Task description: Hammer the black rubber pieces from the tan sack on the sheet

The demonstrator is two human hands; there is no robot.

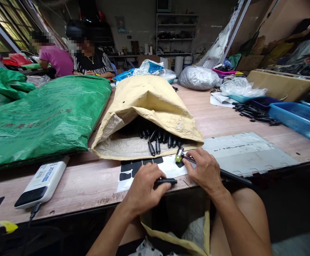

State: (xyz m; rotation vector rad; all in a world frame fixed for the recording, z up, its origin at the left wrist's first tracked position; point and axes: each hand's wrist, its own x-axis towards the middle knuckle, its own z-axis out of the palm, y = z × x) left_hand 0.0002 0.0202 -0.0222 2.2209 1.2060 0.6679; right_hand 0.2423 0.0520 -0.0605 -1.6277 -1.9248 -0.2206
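Observation:
My left hand (146, 181) is closed around a short black cylindrical part (166, 181) just over the table's front edge. My right hand (204, 167) grips a small hammer (180, 153) by its shaft near the head, which has a metal middle and a clear yellow-green face. The hammer's black grip (235, 176) sticks out to the right beneath that hand. Behind both hands lies a cream woven sack (149, 92), its mouth facing me, with several black cylindrical parts (157, 144) inside. Under the hammer head is a white sheet (125, 185) with black stickers on it.
To the left are a green woven sack (45, 113) and a white power bank (43, 183) with a cable. A grey plate (248, 153), black parts (258, 113) and a blue basket (299, 119) occupy the right. A yellow-edged bag (206, 227) hangs open below. Two people (54, 58) sit beyond.

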